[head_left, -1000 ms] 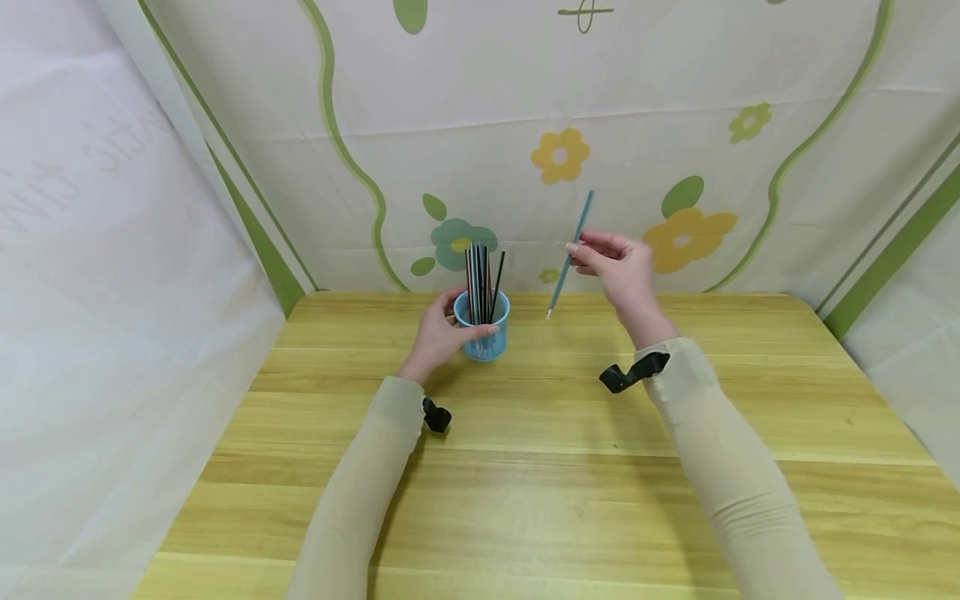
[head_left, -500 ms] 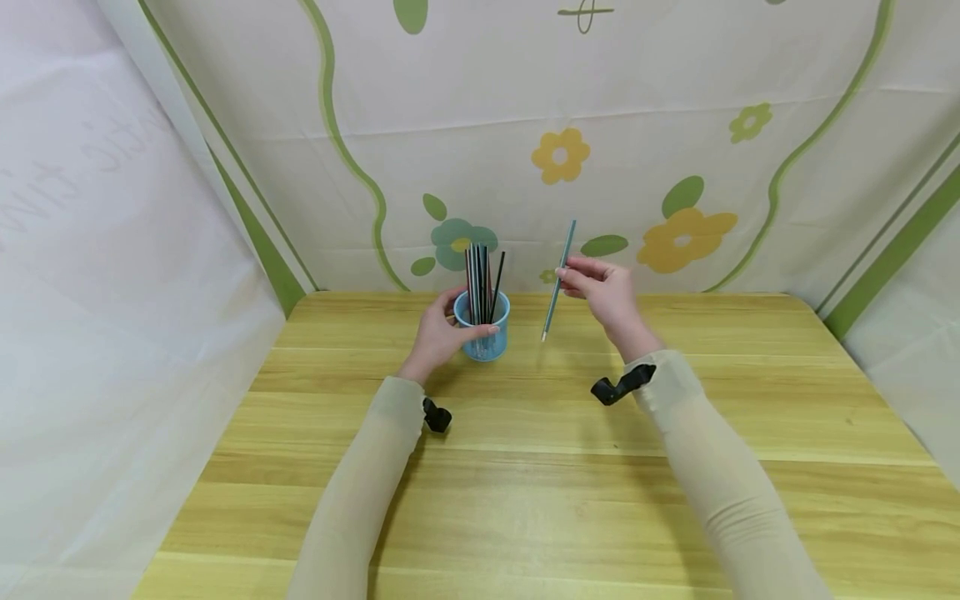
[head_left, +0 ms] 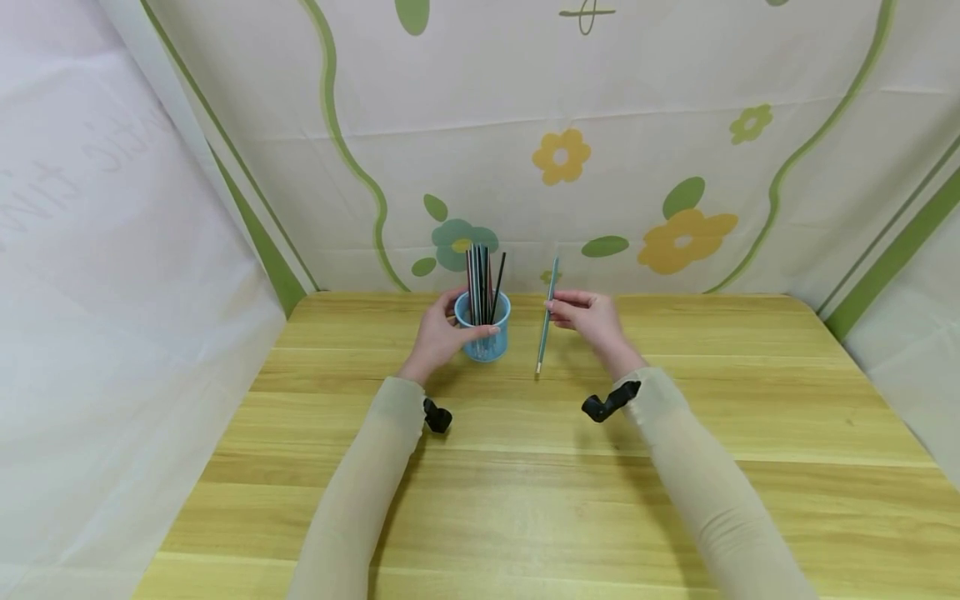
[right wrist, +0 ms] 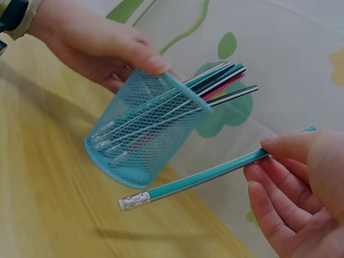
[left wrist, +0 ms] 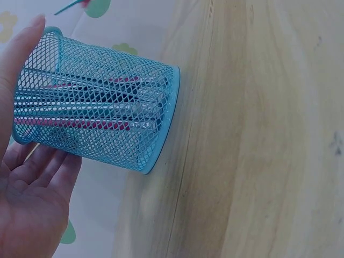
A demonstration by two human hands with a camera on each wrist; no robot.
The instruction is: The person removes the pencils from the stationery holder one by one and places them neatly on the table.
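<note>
1. My left hand (head_left: 440, 335) grips the light-blue metal-mesh pencil cup (left wrist: 107, 148): thumb across the near side at the rim, other fingers around the far side.
2. Cup is upright on the yellowish wood-grain table (head_left: 487, 500), near its back edge.
3. Inside the cup: a bundle of slim pencils (right wrist: 212, 86) in teal, black, white and red/pink, silver-ferrule ends down. Most stand close together; one black pencil (head_left: 499, 279) leans off to the right side.
4. My right hand (head_left: 592, 321) pinches a teal pencil (right wrist: 204, 176) between thumb and fingertips, roughly mid-length. The other fingers are loosely bent behind it.
5. That teal pencil is outside the cup, to its right and apart from it. It tilts, silver ferrule and whitish eraser at the lower end, upper end leaning right. Right wrist view shows the eraser end off the table.
6. Both sleeves (head_left: 348, 492) are beige, each with a black wrist-worn device (head_left: 611, 402) at the cuff.
7. Behind the table: white fabric backdrop (head_left: 465, 92) printed with green leaves, wavy lines and yellow/teal flowers.
</note>
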